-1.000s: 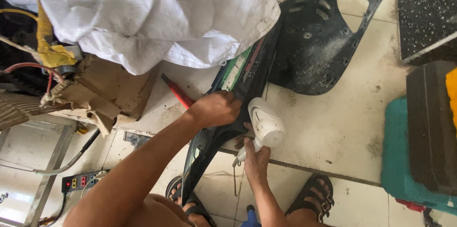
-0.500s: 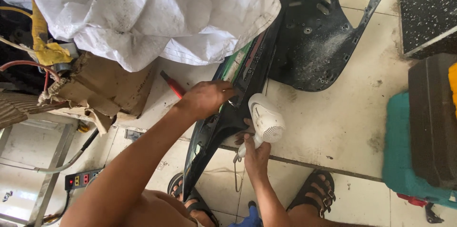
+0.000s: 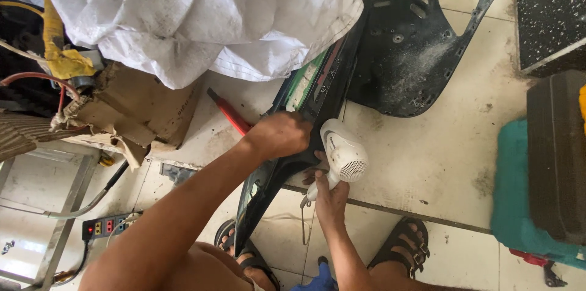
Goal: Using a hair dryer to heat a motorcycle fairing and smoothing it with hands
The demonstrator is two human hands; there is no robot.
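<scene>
My right hand (image 3: 330, 192) grips the handle of a white hair dryer (image 3: 343, 153), its nozzle turned toward a long dark plastic panel (image 3: 317, 92) that stands on edge on the tiled floor. My left hand (image 3: 282, 134) is closed over the panel's upper edge, right beside the dryer. A second, broad black plastic panel (image 3: 421, 40) with cut-outs lies flat on the floor behind it. The dryer's cord (image 3: 303, 227) hangs down between my sandalled feet.
A big white woven sack (image 3: 201, 13) lies over a torn cardboard box (image 3: 131, 111) at the left. A red-handled tool (image 3: 229, 112) sits on the floor by the box. A power strip (image 3: 105, 227) is lower left. A teal container (image 3: 519, 205) and dark case (image 3: 558, 156) stand right.
My left hand has slid slightly along the panel's edge toward the dryer. The view has shifted a little. The right hand and dryer stay in about the same place.
</scene>
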